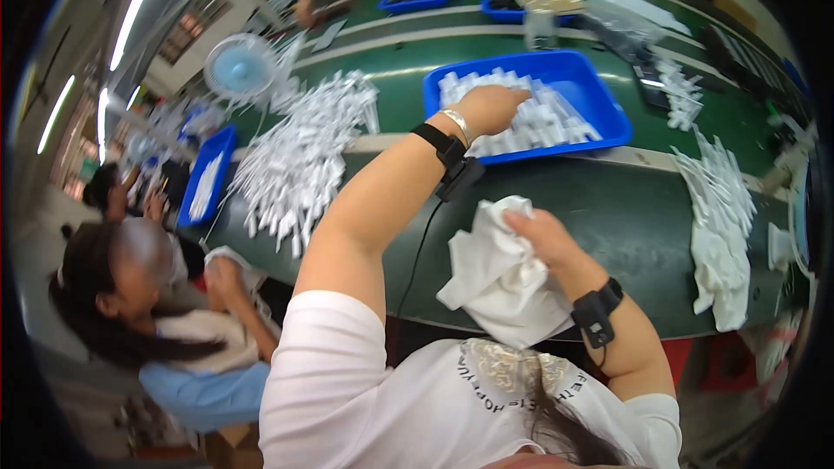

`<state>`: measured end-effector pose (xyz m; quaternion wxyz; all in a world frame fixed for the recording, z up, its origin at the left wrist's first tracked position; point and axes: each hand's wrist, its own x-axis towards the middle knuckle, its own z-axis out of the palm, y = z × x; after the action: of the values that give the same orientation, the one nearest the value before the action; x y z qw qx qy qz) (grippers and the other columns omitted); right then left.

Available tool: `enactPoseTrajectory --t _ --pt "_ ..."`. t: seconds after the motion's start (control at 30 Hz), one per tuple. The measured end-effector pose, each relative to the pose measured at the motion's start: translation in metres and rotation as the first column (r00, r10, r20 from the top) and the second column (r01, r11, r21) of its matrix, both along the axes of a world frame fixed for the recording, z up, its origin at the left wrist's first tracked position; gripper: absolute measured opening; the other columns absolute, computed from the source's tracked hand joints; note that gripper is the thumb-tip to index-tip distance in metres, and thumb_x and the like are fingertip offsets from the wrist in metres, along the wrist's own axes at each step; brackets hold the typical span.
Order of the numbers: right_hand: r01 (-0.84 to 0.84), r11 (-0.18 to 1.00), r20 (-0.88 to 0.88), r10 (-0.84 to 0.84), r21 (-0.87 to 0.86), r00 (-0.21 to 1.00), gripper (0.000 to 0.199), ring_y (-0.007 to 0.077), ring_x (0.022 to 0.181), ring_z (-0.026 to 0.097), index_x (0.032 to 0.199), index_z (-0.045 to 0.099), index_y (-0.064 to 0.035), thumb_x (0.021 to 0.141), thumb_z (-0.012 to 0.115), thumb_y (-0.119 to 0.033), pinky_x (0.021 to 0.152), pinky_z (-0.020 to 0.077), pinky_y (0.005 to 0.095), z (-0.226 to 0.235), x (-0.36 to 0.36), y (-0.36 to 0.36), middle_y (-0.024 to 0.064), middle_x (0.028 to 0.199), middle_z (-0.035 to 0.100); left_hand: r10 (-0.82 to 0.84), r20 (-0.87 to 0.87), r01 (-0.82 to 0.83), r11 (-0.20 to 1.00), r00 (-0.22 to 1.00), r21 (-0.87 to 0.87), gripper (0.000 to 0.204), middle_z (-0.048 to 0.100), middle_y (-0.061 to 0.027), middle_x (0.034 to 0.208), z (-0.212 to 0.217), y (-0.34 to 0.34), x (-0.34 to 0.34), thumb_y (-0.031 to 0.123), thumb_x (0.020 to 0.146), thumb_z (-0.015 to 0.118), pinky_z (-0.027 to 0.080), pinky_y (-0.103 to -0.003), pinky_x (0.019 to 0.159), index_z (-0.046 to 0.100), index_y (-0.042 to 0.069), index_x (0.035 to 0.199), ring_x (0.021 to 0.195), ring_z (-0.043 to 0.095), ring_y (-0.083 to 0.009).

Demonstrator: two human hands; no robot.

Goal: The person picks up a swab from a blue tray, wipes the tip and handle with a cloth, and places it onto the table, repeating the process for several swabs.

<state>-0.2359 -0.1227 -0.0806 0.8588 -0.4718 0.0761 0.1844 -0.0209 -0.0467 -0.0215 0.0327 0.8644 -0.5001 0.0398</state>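
Left hand (488,109) reaches far forward, fingers curled down into blue tray (608,104) of white parts (547,122); grasp hidden. Right hand (543,239) clutches white cloth (499,282).

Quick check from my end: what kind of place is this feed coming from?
Most likely a factory assembly or packing line. A long green conveyor belt carries blue trays and heaps of small white parts, and other workers sit alongside. The left hand reaches into a tray; the right hand holds a white cloth.
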Motion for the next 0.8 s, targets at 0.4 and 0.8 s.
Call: enactPoseTrajectory --t 0.4,0.8 --pt "0.031 0.999 0.017 -0.031 0.019 0.999 0.029 0.0133 0.080 0.059 0.101 0.055 -0.0015 0.083 0.058 -0.024 0.072 0.0474 0.0268 0.005 0.003 0.008 0.0057 0.092 0.061 0.637 -0.106 -0.602 0.762 0.764 0.239 0.032 0.062 -0.0162 0.089 0.023 0.304 -0.008 0.026 0.075 0.060 0.046 -0.033 0.072 0.060 0.004 0.099 0.082 0.060 -0.0266" --pt "0.037 0.997 0.029 -0.035 -0.073 0.999 0.030 0.0124 0.081 0.058 0.103 0.054 -0.0002 0.085 0.055 -0.024 0.073 0.0465 0.0263 0.003 0.001 0.010 0.0053 0.092 0.060 0.870 0.053 -0.852 0.492 0.491 -0.177 0.066 0.034 -0.0150 0.133 -0.075 0.302 -0.085 0.057 0.074 0.051 0.019 -0.063 0.091 0.041 0.016 0.126 0.122 0.025 -0.0414"
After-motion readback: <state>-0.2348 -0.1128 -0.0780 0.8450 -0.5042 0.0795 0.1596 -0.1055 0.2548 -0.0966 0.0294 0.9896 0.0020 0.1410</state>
